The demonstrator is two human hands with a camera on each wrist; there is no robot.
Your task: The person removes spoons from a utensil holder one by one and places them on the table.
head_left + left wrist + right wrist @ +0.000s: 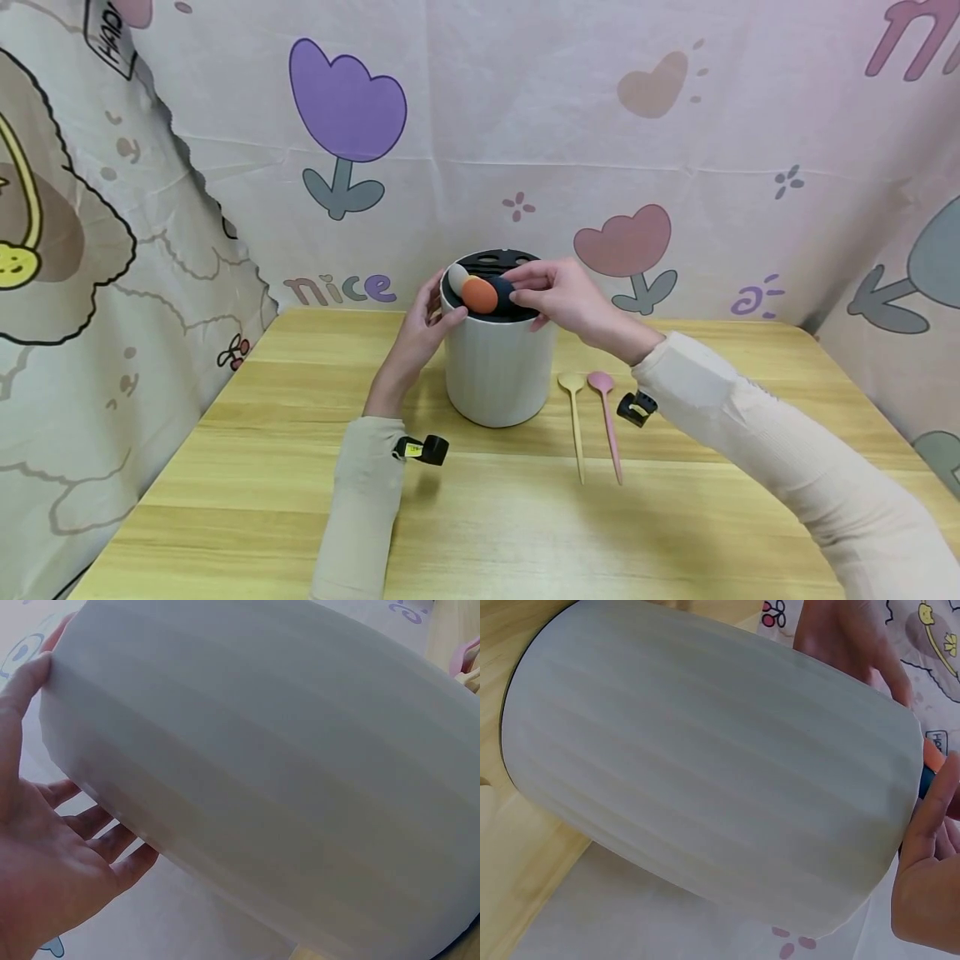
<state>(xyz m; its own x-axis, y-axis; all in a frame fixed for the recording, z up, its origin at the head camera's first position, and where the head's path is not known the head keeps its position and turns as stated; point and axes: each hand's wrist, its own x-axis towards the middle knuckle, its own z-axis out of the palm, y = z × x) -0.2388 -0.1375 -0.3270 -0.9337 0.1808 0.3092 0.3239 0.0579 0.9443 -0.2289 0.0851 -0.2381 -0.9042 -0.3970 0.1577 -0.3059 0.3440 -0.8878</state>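
A white ribbed utensil holder (498, 375) with a black slotted insert (517, 260) stands upright on the table. The heads of several spoons show at its top: a grey one (457, 277), an orange one (480, 295), a sliver of yellow behind them, and a dark blue one (502, 293). My right hand (558, 296) pinches the dark blue spoon at its head; its handle is hidden. With thumb and fingers spread about the upper left side, my left hand (420, 325) holds the utensil holder, also seen in the left wrist view (67, 855).
To the right of the holder, a yellow spoon (576, 425) and a pink spoon (606, 425) lie side by side on the wooden table (262, 467). A patterned cloth (480, 100) hangs behind the table and along its sides.
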